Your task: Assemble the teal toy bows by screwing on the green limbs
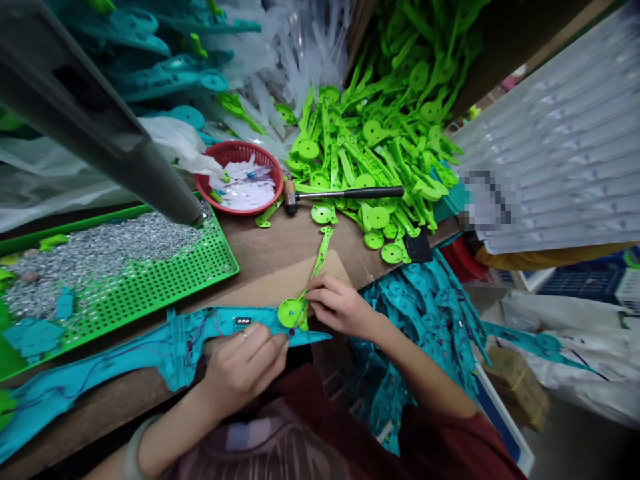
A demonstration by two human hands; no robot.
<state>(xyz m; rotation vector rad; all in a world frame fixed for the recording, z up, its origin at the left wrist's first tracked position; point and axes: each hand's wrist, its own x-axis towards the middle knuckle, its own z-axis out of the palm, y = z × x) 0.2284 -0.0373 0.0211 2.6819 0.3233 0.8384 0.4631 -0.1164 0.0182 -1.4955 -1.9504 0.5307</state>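
A long blue plastic half-shell [120, 353], with thin wires along its inside, lies across the front of the bench. A small metallic spring-like piece [243, 321] sits in it. Over its right end rests a bright green plastic arm piece [291, 312] with a round disc, its narrow end pointing away. My right hand [340, 303] is closed, its fingertips pinching the green piece beside the disc. Bent over the shell's near edge, my left hand [250, 360] has closed fingers against the shell near the disc. Dark wires show by the fingertips.
A hammer [350, 193] lies before a heap of green pieces [360, 147]. To its left stands a red basket [205, 183] of white strips. A green perforated tray [220, 257] holds small metal parts. A grey pole [125, 147] slants across the left. More blue shells [415, 320] pile at right.
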